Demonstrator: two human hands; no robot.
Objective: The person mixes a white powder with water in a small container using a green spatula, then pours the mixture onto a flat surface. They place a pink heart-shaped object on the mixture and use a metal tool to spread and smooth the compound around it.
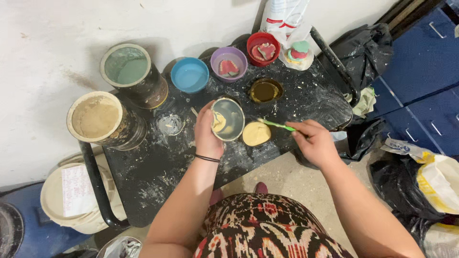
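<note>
While the left hand (206, 135) clasps a small round metal bowl (228, 119), the right hand (314, 142) pinches a green brush (276, 124) just beside that bowl.

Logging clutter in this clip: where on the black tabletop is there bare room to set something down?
Bare patch on the black tabletop: near-left part, below the tan-powder can and beside the left hand. Crowded: far edge, with the blue bowl, purple bowl and red bowl.

Tilted metal cup (228, 119) of yellow paste; green brush (276, 125) beside it.
</note>
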